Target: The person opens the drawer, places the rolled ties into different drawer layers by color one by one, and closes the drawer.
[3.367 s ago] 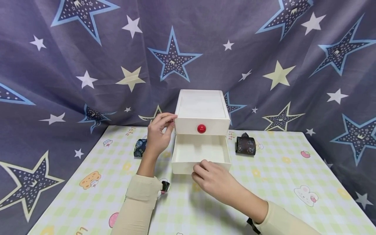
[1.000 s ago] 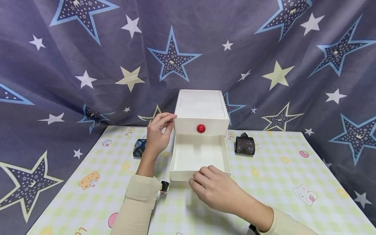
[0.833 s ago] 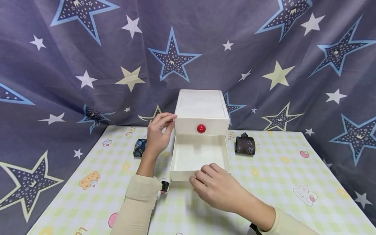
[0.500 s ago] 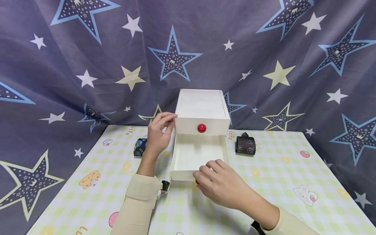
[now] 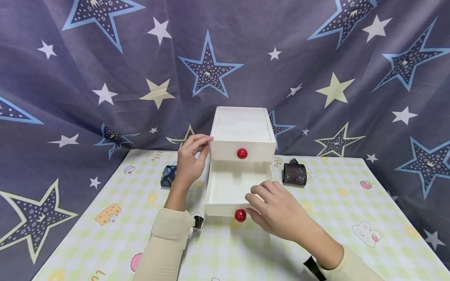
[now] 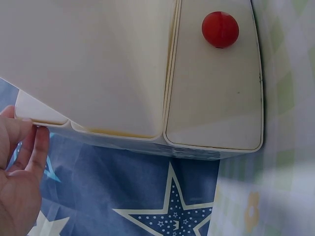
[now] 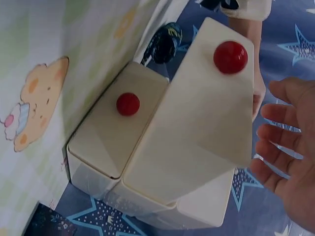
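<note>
A white drawer cabinet [image 5: 243,124] with red knobs stands at the back of the table, its middle drawer [image 5: 230,183] pulled out and empty inside. My left hand [image 5: 191,160] steadies the cabinet, fingertips against its upper left front edge; the left wrist view shows those fingers on its side. My right hand [image 5: 281,208] is just right of the open drawer's red knob [image 5: 240,215], fingers loosely bent and holding nothing. In the right wrist view its fingers are spread beside the drawer front [image 7: 197,118]. The bottom drawer [image 6: 216,93] is closed.
A dark blue rolled necktie [image 5: 168,176] lies left of the cabinet, partly behind my left wrist. To the right lies a dark brown floral rolled necktie [image 5: 294,174]. A checked cloth [image 5: 123,246] covers the table, and a star-patterned curtain [image 5: 246,31] hangs behind.
The drawer came further out toward me, then stopped. My right hand has let go of its red knob and moved right and up, uncovering the knob. My left hand has stayed put.
</note>
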{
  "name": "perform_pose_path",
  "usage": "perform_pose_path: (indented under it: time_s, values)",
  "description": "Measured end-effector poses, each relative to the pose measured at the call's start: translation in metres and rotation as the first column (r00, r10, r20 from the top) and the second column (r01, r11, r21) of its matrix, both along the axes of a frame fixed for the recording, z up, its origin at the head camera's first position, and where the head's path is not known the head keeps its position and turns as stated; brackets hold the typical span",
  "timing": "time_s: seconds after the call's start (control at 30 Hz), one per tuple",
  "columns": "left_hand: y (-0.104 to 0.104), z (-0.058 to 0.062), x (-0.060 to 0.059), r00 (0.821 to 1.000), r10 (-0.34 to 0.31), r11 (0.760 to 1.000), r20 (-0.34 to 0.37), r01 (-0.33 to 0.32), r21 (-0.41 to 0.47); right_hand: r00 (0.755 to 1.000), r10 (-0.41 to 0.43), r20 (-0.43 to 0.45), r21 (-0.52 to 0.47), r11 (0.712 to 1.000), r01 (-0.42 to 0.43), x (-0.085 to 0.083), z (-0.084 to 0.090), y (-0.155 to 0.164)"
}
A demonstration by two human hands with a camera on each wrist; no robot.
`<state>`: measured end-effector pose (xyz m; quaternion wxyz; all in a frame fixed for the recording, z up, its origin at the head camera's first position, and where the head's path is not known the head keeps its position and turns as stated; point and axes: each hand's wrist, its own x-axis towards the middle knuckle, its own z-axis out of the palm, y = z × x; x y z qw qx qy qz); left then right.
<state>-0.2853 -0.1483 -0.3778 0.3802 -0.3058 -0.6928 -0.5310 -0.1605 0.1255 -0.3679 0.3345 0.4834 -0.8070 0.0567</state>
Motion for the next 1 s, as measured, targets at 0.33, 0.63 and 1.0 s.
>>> perform_pose_path:
  time_s: [0.33, 0.63, 1.0]
  values:
    - [0.001, 0.002, 0.002, 1.0, 0.006, 1.0, 0.011, -0.006, -0.011, 0.994, -0.077, 0.081, -0.047, 0.996, 0.081, -0.01, 0.012, 0.016]
    - [-0.001, -0.001, -0.002, 1.0, -0.002, 1.0, -0.001, 0.002, -0.016, 0.985, -0.095, 0.141, -0.119, 0.987, 0.112, -0.023, 0.017, 0.034]
    - [-0.001, 0.0, 0.0, 1.0, 0.006, 1.0, -0.001, -0.006, -0.021, 0.968, -0.16, 0.195, -0.188, 0.962, 0.197, -0.04, 0.015, 0.057]
